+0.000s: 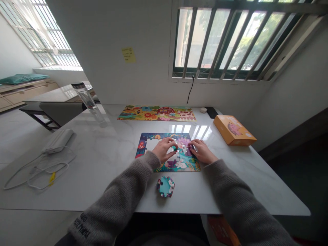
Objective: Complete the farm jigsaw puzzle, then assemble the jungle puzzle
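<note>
A partly assembled jigsaw puzzle [188,167] lies on the white table, its border joined and a white gap showing inside on the left. My left hand [164,149] is over the middle of it, thumb and fingers closed round a small teal puzzle piece [175,149]. At the puzzle's right edge, my right hand [201,151] rests with bent fingertips touching the purple part; whether a loose piece is under them is hidden. Nearer to me sits a small pile of loose puzzle pieces [166,187], a teal one on top.
A finished farm-scene strip [157,113] lies behind the puzzle. An orange box [233,130], a black phone [211,112] and a small white case [203,110] are at the right. On the left stand a clear bottle [85,96] and a white power strip [58,140] with a coiled cable.
</note>
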{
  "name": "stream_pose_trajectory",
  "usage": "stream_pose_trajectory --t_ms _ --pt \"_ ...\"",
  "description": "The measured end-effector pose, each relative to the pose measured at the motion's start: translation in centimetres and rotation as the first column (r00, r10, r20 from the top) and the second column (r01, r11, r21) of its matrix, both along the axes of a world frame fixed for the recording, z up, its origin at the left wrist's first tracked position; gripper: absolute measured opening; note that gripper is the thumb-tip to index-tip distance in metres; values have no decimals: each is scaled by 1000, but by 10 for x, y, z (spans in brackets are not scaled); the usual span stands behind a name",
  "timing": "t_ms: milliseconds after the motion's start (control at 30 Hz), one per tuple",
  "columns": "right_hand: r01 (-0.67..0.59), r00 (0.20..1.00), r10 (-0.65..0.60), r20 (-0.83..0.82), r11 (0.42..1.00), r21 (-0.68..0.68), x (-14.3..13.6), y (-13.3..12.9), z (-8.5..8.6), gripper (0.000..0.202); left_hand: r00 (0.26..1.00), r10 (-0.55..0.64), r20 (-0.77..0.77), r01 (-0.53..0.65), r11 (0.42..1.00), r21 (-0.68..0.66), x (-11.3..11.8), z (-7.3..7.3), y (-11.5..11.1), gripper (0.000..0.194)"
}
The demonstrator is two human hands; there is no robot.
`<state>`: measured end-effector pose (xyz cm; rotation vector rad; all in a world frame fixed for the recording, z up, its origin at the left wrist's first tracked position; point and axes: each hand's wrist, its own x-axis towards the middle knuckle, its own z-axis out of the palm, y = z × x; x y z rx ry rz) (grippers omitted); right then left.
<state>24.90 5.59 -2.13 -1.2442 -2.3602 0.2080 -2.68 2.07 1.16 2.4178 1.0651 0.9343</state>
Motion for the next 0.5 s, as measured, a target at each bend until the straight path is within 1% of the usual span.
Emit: stream_pose_trajectory --t_ms 67,133,200,300,400,500 --pt "8 1000 -8 11 1000 0 -1 0 0 24 999 21 -36 -21 1000 8 14 -4 10 21" --pt "15 1000 -15 19 1000 1 -1 -1 0 24 994 61 -90 -60 998 15 25 -11 19 22" --pt "24 999 -24 34 1000 2 -1 -1 1 25 981 100 -167 -95 995 37 31 -19 23 20" --pt "35 997 -35 66 999 2 -3 -3 2 26 960 127 -248 -114 991 66 33 -27 24 18" --pt "50 994 -49 93 999 1 -4 -4 3 26 960 136 -243 -123 990 71 31 -32 22 19" --pt "64 992 -64 105 998 5 -5 -5 4 26 976 134 -172 -122 990 77 30 -36 23 17"
